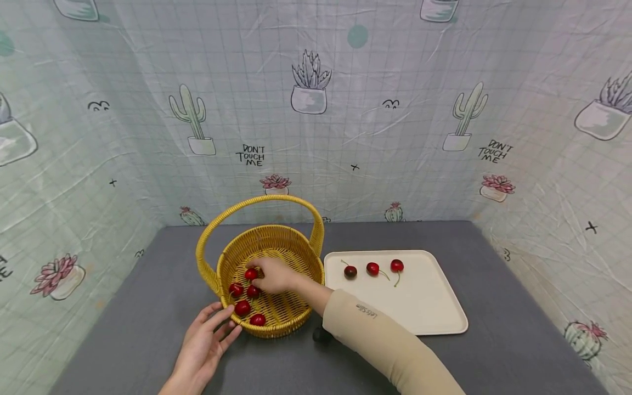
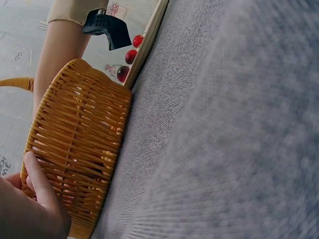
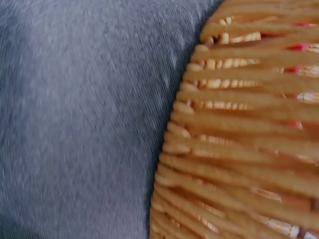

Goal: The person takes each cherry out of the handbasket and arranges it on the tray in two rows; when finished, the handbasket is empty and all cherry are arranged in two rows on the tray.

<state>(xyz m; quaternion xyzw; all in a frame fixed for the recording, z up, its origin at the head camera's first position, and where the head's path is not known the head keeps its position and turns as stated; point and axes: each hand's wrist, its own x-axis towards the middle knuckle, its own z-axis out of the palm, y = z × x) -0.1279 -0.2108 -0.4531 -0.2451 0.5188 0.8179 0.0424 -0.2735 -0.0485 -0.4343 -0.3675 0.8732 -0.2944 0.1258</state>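
Inside the yellow wicker basket (image 1: 276,331), my right hand (image 1: 275,275) reaches down and pinches a red cherry (image 1: 250,274) between thumb and fingertips. Several other cherries lie on the basket's left side, among them one cherry (image 1: 242,308) close to the near rim. My left hand (image 1: 202,341) rests against the basket's near left edge with its fingers spread. In the left wrist view, a finger (image 2: 42,181) of that hand presses flat on the woven outer wall. The right wrist view shows basket weave (image 3: 239,124) and cloth, with the right hand out of sight.
A cream tray (image 1: 395,318) stands right of the basket, bearing three stemmed cherries (image 1: 372,269) near its far side. The right forearm crosses its near left corner. A black bracket (image 2: 107,30) hangs under the sleeve. The basket's tall handle (image 1: 261,200) arches above it.
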